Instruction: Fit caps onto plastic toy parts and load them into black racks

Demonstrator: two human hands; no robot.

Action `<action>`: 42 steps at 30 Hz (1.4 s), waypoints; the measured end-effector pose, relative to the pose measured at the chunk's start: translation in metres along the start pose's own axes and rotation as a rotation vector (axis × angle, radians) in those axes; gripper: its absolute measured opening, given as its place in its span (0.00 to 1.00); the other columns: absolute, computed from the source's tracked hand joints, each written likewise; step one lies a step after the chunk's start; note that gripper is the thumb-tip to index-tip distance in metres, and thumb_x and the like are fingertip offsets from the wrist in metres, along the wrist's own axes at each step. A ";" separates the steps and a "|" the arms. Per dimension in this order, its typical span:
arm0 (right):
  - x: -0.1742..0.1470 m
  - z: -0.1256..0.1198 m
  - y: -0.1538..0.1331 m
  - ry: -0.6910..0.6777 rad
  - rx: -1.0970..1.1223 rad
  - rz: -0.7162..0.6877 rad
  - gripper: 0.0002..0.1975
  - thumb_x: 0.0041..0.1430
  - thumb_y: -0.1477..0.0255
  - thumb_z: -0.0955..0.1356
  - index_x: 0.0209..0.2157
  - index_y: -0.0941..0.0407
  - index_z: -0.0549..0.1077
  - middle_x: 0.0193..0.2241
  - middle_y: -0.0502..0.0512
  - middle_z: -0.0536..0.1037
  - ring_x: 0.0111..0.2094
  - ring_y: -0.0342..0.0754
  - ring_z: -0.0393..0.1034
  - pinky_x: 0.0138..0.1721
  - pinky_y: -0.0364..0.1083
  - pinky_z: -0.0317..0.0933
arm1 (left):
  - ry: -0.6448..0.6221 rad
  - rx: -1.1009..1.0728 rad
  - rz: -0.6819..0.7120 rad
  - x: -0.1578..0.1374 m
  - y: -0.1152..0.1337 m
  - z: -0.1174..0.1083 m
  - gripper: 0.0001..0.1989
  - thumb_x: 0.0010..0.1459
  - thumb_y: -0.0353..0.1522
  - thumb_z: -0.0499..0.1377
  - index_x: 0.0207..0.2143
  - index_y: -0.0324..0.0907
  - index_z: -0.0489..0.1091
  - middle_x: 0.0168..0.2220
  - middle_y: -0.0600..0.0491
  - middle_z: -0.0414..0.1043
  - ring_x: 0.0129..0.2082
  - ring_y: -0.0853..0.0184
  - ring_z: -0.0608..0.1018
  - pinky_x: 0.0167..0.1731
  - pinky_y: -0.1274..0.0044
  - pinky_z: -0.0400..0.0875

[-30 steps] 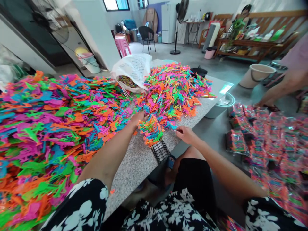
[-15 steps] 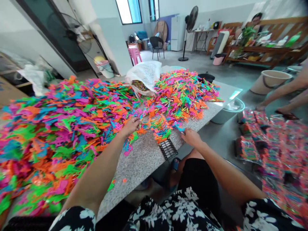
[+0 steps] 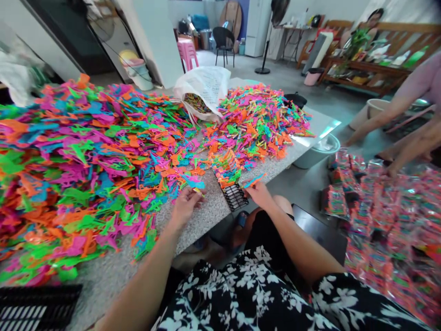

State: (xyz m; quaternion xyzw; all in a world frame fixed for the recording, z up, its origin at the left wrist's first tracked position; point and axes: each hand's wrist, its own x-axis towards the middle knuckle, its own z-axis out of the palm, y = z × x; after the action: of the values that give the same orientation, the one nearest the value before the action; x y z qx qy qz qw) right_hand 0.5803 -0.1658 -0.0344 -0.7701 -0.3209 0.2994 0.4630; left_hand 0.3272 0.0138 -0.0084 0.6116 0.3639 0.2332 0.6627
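My left hand (image 3: pixel 186 205) is closed in a pinch over the speckled tabletop (image 3: pixel 198 225), with a small yellow piece (image 3: pixel 198 191) at its fingertips. A blue plastic piece lies just beyond those fingers. In my right hand (image 3: pixel 261 196) is a slim blue plastic piece (image 3: pixel 254 180) with an orange bit at its far end. Between the hands sits a black slotted rack (image 3: pixel 236 197) at the table edge. Its far part holds a close row of colourful plastic pieces (image 3: pixel 225 168). A large heap of loose colourful pieces (image 3: pixel 99 151) spreads to the left of my left hand.
A second heap (image 3: pixel 262 122) and an open white sack (image 3: pixel 206 85) lie farther back. Another black rack (image 3: pixel 37 305) is at lower left. Packed clear bags (image 3: pixel 386 220) cover the floor at right, where another person's hands reach down. A bucket (image 3: pixel 319 151) stands beside the table.
My view has tilted down. My left hand has come nearer to me, off the heap's edge, and now pinches a small yellow piece. My right hand has moved closer to the rack, still holding the blue piece.
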 end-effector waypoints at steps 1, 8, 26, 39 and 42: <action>0.001 0.004 0.000 0.009 -0.028 -0.032 0.15 0.67 0.65 0.63 0.44 0.57 0.79 0.33 0.56 0.83 0.31 0.51 0.78 0.34 0.46 0.70 | -0.002 -0.003 0.011 -0.003 -0.004 0.009 0.27 0.52 0.51 0.70 0.44 0.41 0.71 0.48 0.44 0.82 0.35 0.64 0.83 0.30 0.76 0.74; 0.008 0.012 -0.001 0.103 -0.480 -0.184 0.12 0.67 0.72 0.64 0.44 0.58 0.79 0.37 0.60 0.84 0.42 0.54 0.79 0.44 0.46 0.66 | 0.011 -0.012 0.120 -0.005 -0.017 0.051 0.24 0.54 0.49 0.69 0.44 0.42 0.72 0.42 0.48 0.80 0.38 0.62 0.82 0.32 0.73 0.77; 0.000 0.033 -0.046 0.095 -0.819 0.031 0.15 0.75 0.67 0.62 0.54 0.62 0.71 0.45 0.70 0.83 0.48 0.61 0.81 0.48 0.51 0.70 | 0.254 0.400 0.177 -0.003 -0.042 0.093 0.08 0.61 0.39 0.62 0.38 0.44 0.72 0.33 0.52 0.81 0.33 0.63 0.81 0.36 0.74 0.73; -0.004 0.036 -0.043 0.126 -0.749 0.026 0.16 0.76 0.66 0.61 0.54 0.62 0.69 0.46 0.70 0.82 0.49 0.60 0.80 0.51 0.52 0.69 | 0.333 0.759 0.241 -0.001 -0.042 0.100 0.14 0.66 0.42 0.59 0.42 0.42 0.77 0.38 0.44 0.84 0.39 0.54 0.85 0.43 0.67 0.75; -0.004 0.035 -0.042 0.121 -0.749 0.029 0.15 0.76 0.66 0.61 0.54 0.62 0.69 0.45 0.70 0.82 0.48 0.59 0.80 0.49 0.51 0.70 | 0.334 0.824 0.271 -0.003 -0.048 0.100 0.16 0.66 0.43 0.58 0.42 0.41 0.78 0.39 0.41 0.84 0.41 0.52 0.85 0.45 0.65 0.76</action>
State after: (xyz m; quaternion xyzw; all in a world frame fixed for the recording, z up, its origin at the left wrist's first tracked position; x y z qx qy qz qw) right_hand 0.5423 -0.1353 -0.0096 -0.9067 -0.3693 0.1221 0.1634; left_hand 0.3952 -0.0596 -0.0565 0.8201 0.4447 0.2489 0.2601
